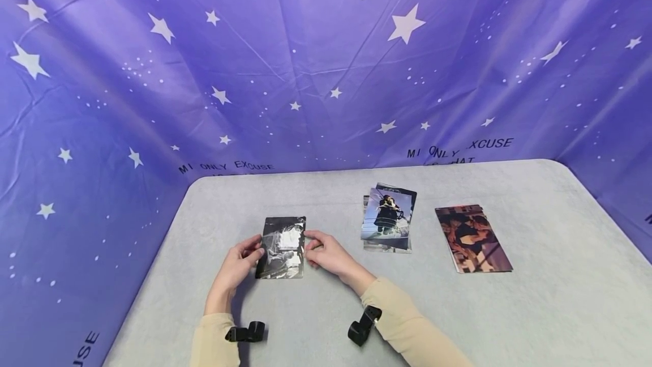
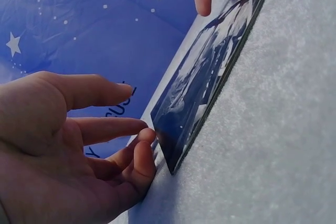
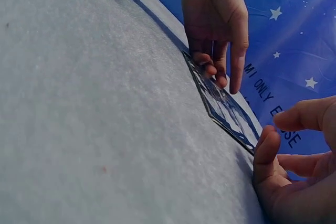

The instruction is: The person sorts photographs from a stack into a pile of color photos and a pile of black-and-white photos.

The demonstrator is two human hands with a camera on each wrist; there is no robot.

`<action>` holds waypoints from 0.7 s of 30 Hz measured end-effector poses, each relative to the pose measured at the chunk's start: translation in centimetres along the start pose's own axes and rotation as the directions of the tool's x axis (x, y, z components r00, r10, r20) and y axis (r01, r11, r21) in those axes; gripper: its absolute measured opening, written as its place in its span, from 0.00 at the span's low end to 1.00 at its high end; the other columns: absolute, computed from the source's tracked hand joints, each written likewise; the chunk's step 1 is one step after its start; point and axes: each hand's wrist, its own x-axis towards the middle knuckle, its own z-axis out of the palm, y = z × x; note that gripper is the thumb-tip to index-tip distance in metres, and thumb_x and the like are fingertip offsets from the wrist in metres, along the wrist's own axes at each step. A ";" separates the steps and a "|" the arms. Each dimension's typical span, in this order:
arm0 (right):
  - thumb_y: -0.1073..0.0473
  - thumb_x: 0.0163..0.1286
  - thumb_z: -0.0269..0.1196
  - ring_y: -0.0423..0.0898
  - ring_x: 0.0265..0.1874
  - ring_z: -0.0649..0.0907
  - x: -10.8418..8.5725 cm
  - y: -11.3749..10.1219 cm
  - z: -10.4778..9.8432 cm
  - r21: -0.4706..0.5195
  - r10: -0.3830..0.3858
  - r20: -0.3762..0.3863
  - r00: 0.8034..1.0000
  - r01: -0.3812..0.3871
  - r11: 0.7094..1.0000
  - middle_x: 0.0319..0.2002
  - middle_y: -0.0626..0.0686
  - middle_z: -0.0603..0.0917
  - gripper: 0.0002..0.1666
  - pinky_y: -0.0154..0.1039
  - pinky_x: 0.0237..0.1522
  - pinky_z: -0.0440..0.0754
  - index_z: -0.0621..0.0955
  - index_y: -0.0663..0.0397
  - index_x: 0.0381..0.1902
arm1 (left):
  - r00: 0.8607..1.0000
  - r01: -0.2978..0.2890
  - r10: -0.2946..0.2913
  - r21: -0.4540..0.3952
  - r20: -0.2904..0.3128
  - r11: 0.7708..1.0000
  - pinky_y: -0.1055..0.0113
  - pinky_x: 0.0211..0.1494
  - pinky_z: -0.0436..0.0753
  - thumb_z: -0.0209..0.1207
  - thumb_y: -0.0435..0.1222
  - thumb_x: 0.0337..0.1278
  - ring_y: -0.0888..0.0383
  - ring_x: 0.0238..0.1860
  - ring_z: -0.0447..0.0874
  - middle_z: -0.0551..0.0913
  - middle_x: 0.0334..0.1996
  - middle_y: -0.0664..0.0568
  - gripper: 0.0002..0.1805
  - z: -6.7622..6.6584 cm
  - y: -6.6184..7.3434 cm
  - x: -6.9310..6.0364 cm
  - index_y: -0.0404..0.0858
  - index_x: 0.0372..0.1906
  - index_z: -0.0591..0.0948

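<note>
A thin stack of glossy black-and-white photo cards [image 1: 279, 248] lies flat on the grey table, left of the middle. On its left edge rest the fingertips of my left hand [image 1: 235, 265], and in the left wrist view this hand's upper digit stands apart from the stack. My right hand [image 1: 331, 256] is at the opposite edge, its fingers partly bent beside the cards. In the right wrist view the stack [image 3: 226, 106] lies between both hands, with its layered edge visible. Neither hand is seen wrapped round the cards.
Right of the hands lies a loosely fanned pile of photo cards [image 1: 386, 214], a couple in blue tones on top. Farther right sits a neater pile of reddish-brown photo cards [image 1: 474, 239]. A purple star-patterned cloth [image 1: 316, 61] hangs behind the table [image 1: 560, 299].
</note>
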 end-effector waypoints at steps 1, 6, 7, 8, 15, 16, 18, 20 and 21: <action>0.74 0.58 0.58 0.39 0.22 0.75 -0.1 0.0 -0.2 -0.008 -0.002 -0.001 1.000 0.002 1.000 0.33 0.53 0.76 0.35 0.30 0.25 0.74 0.64 0.78 0.64 | 1.000 0.001 -0.001 -0.002 0.001 1.000 0.73 0.35 0.74 0.54 0.26 0.62 0.60 0.37 0.71 0.76 0.48 0.35 0.26 0.0 0.0 0.0 0.19 0.63 0.67; 0.71 0.61 0.59 0.38 0.24 0.76 -0.7 -0.2 -1.3 -0.060 -0.003 -0.020 1.000 0.002 0.998 0.35 0.52 0.77 0.32 0.30 0.27 0.75 0.67 0.76 0.63 | 1.000 0.002 -0.002 -0.006 0.003 1.000 0.71 0.38 0.77 0.53 0.27 0.64 0.62 0.40 0.73 0.75 0.52 0.30 0.26 0.0 0.2 -0.2 0.19 0.64 0.66; 0.71 0.61 0.60 0.38 0.25 0.76 -0.8 -0.2 -1.6 -0.070 -0.002 -0.022 1.000 0.001 0.998 0.36 0.52 0.77 0.32 0.30 0.27 0.74 0.67 0.75 0.63 | 1.000 0.003 -0.003 -0.009 0.001 1.000 0.70 0.39 0.78 0.53 0.27 0.64 0.62 0.41 0.74 0.74 0.54 0.29 0.26 0.0 0.3 -0.2 0.20 0.64 0.66; 0.71 0.61 0.60 0.38 0.25 0.76 -1.0 -0.2 -1.8 -0.077 -0.004 -0.024 1.000 0.002 0.997 0.36 0.53 0.77 0.31 0.30 0.27 0.74 0.68 0.75 0.63 | 1.000 0.003 -0.003 -0.011 -0.001 1.000 0.69 0.40 0.79 0.52 0.27 0.64 0.62 0.42 0.74 0.74 0.55 0.29 0.26 -0.1 0.4 -0.3 0.20 0.64 0.66; 0.71 0.59 0.60 0.41 0.27 0.77 -1.8 -0.1 -3.7 -0.093 -0.001 -0.055 0.998 -0.005 0.996 0.39 0.59 0.79 0.30 0.31 0.28 0.76 0.70 0.74 0.61 | 1.000 -0.012 0.012 -0.033 -0.015 0.999 0.69 0.42 0.79 0.52 0.27 0.64 0.62 0.44 0.74 0.74 0.54 0.29 0.25 0.2 1.1 -0.5 0.20 0.64 0.66; 0.71 0.59 0.60 0.41 0.27 0.77 -2.0 -0.1 -4.1 -0.093 0.000 -0.060 0.998 -0.006 0.996 0.40 0.60 0.79 0.30 0.31 0.28 0.76 0.71 0.74 0.60 | 1.000 -0.013 0.012 -0.037 -0.017 0.999 0.69 0.42 0.79 0.52 0.27 0.64 0.62 0.44 0.74 0.74 0.54 0.29 0.25 0.3 1.2 -0.5 0.20 0.64 0.66; 0.71 0.58 0.59 0.42 0.28 0.78 -2.3 -0.2 -4.7 -0.095 -0.001 -0.070 0.998 -0.006 0.995 0.40 0.62 0.80 0.29 0.33 0.29 0.76 0.71 0.74 0.60 | 1.000 -0.014 0.013 -0.045 -0.025 0.999 0.69 0.42 0.79 0.52 0.26 0.64 0.62 0.44 0.74 0.74 0.53 0.30 0.25 0.5 1.3 -0.5 0.20 0.64 0.67; 0.71 0.58 0.59 0.42 0.28 0.78 -2.7 -0.3 -5.3 -0.103 0.003 -0.086 0.996 -0.012 0.995 0.40 0.62 0.80 0.29 0.33 0.29 0.77 0.72 0.74 0.59 | 0.999 -0.020 0.018 -0.053 -0.030 0.998 0.69 0.41 0.79 0.52 0.26 0.64 0.59 0.45 0.75 0.75 0.53 0.30 0.25 0.7 1.3 -0.5 0.20 0.64 0.67; 0.71 0.58 0.59 0.42 0.29 0.78 -2.8 -0.3 -5.7 -0.107 0.002 -0.093 0.996 -0.012 0.994 0.41 0.62 0.80 0.29 0.34 0.29 0.77 0.72 0.74 0.59 | 0.999 -0.024 0.023 -0.056 -0.031 0.998 0.69 0.41 0.79 0.52 0.26 0.64 0.57 0.46 0.76 0.75 0.53 0.30 0.25 0.9 1.4 -0.5 0.20 0.64 0.66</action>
